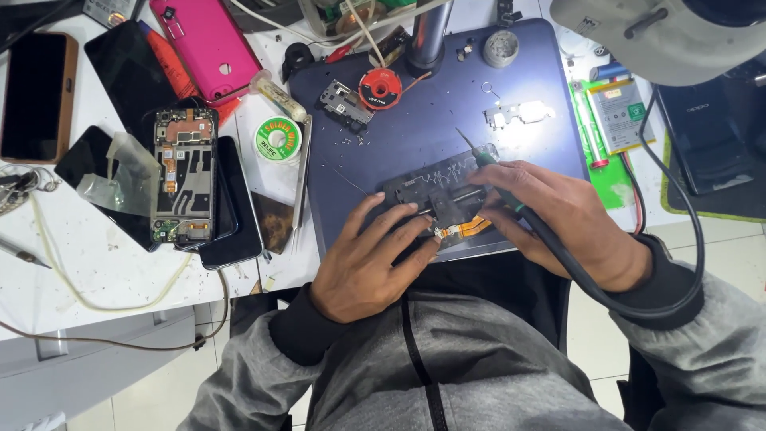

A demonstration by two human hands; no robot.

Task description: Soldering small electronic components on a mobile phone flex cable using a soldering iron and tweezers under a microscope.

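Soldering on a small board at the bench (120, 263) edge.
Left hand (367, 267) pins the board (435, 199) flat with spread fingertips; right hand (562, 219) grips the iron (499, 179) pen-style, tip raised. The board looks light, stiff and fragile (its orange flex (471, 227) especially), best held by its edges.
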